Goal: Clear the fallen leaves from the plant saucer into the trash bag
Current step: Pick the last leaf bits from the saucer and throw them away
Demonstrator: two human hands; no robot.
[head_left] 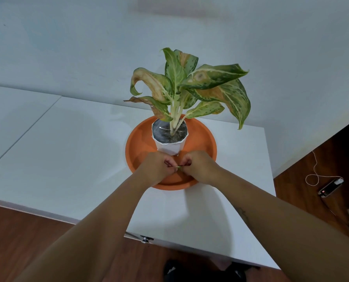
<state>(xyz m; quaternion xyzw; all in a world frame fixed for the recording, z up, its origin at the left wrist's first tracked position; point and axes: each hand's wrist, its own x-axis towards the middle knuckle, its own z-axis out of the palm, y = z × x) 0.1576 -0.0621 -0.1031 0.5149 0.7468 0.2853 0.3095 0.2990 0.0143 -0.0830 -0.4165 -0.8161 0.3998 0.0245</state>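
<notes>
An orange round saucer [204,143] sits on the white table, with a white pot [169,148] standing in it. The pot holds a plant [189,84] with green leaves, several browned at the tips. Over the saucer's near part, my left hand [157,167] and my right hand [198,167] are close together with fingers curled. Between their fingertips is a small green leaf scrap [178,167], pinched from both sides. No trash bag is in view.
The white table [67,159] meets a white wall behind the plant. To the right, on the wooden floor [311,180], lies a phone [330,188] with a white cable. A dark object [202,271] lies on the floor below the table's front edge.
</notes>
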